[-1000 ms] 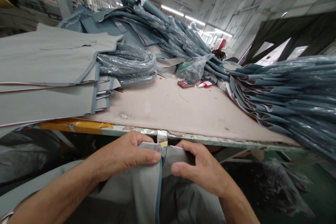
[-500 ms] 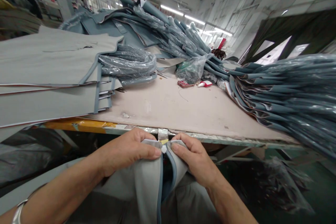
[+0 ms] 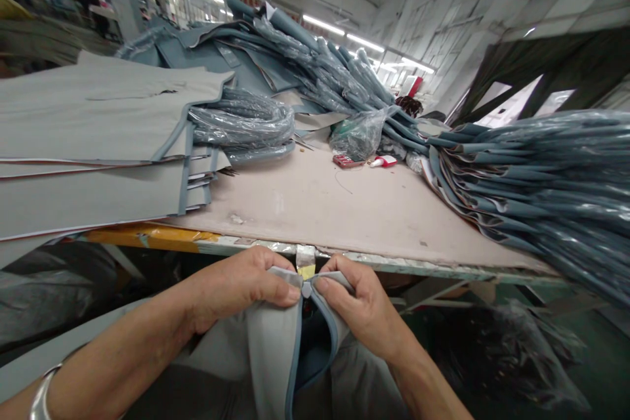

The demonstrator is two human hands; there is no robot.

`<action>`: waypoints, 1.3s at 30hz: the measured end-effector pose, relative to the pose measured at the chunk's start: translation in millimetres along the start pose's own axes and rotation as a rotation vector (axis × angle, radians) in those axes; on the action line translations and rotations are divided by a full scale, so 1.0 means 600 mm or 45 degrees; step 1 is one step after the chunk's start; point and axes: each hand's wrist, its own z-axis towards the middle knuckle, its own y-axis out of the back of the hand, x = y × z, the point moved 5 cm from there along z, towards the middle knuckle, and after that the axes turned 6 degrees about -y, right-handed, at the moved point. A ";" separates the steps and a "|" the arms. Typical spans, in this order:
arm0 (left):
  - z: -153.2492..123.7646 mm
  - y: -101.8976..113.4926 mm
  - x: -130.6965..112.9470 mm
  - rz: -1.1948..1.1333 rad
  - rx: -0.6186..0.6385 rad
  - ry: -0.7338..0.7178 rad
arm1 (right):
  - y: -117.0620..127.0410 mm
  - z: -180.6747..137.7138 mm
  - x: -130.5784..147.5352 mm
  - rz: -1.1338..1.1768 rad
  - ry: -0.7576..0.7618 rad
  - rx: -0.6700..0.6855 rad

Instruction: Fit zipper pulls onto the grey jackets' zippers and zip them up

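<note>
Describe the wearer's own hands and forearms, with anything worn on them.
The left hand and right hand are both bare, without gloves. No sleeve shows on the left forearm or the right forearm. A shiny, silver-coloured, curved metallic band encircles the left arm at the picture's lower-left edge; no band shows on the right.

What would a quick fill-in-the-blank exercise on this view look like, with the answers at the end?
1. The left hand and the right hand hold grey fabric whose edging is coloured ____.
2. The silver bracelet is worn on the person's ____ side.
3. In the picture, the red-and-white bottle lies to the ____ of the small red object.

Missing words: blue; left; right.
</note>
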 end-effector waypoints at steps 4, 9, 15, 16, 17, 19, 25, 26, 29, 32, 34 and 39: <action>-0.001 0.000 0.009 -0.123 0.007 0.008 | -0.004 -0.005 0.001 -0.019 0.000 -0.030; 0.001 0.000 0.018 -0.229 0.023 0.015 | -0.006 -0.003 -0.004 0.010 -0.011 -0.123; 0.006 0.004 0.020 -0.210 0.036 0.011 | -0.008 0.003 -0.005 0.068 -0.055 0.018; 0.007 0.005 0.019 -0.185 0.035 0.003 | -0.007 0.003 -0.004 0.058 -0.050 0.016; 0.007 0.005 0.018 -0.164 0.033 -0.006 | -0.005 0.003 -0.003 0.047 -0.044 0.010; 0.007 0.006 0.016 -0.132 0.025 -0.020 | -0.003 0.002 -0.001 0.029 -0.022 -0.003; -0.001 0.003 0.007 -0.092 0.051 -0.005 | -0.004 -0.006 -0.001 0.000 -0.037 0.062; -0.002 0.003 0.006 -0.083 0.049 -0.004 | -0.004 -0.008 -0.002 0.005 -0.044 0.056; -0.004 0.004 0.004 -0.065 0.047 -0.005 | -0.004 -0.010 -0.006 0.050 -0.077 0.053; -0.004 0.004 0.002 -0.044 0.047 -0.011 | -0.002 -0.010 -0.008 0.080 -0.080 0.052; -0.004 0.003 0.002 -0.024 0.046 -0.003 | 0.000 -0.010 -0.008 0.082 -0.073 0.046; -0.006 0.001 0.006 -0.062 0.032 0.039 | 0.002 -0.013 -0.001 0.010 -0.034 0.032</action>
